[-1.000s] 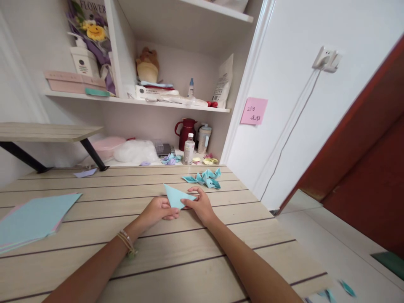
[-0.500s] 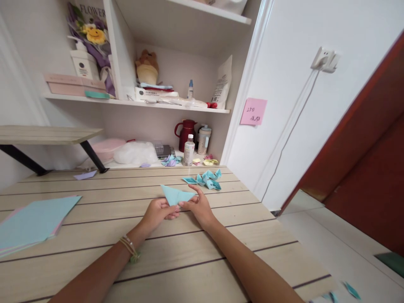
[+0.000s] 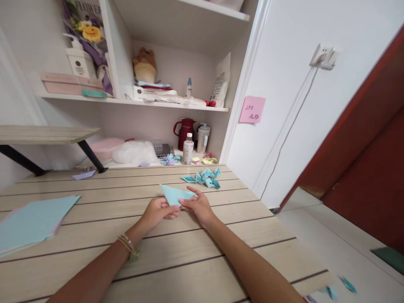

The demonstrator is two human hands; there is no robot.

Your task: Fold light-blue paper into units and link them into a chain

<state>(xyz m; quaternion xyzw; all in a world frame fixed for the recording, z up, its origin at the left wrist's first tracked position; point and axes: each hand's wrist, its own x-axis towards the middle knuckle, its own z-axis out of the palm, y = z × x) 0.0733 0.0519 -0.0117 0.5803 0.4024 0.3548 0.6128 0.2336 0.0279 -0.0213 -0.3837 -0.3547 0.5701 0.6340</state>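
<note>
A light blue sheet of paper (image 3: 173, 195), folded into a triangle, is held above the table between both hands. My left hand (image 3: 160, 210) pinches its lower left edge between thumb and fingers. With the thumb on its front and the fingers behind, my right hand (image 3: 198, 206) grips the right part. Just beyond the hands lies a cluster of folded blue paper pieces (image 3: 208, 178). The fingers behind the paper are partly hidden.
A stack of coloured paper (image 3: 34, 223) lies at the left of the slatted table (image 3: 176, 261). Behind stand a bottle (image 3: 188, 150), a red jug (image 3: 185, 134) and a tumbler (image 3: 203, 139). A small raised shelf (image 3: 47, 134) stands back left. Blue folded pieces (image 3: 349, 284) lie on the floor.
My right thumb has moved slightly up on the folded paper. The left hand keeps its grip, and the view has shifted a little.
</note>
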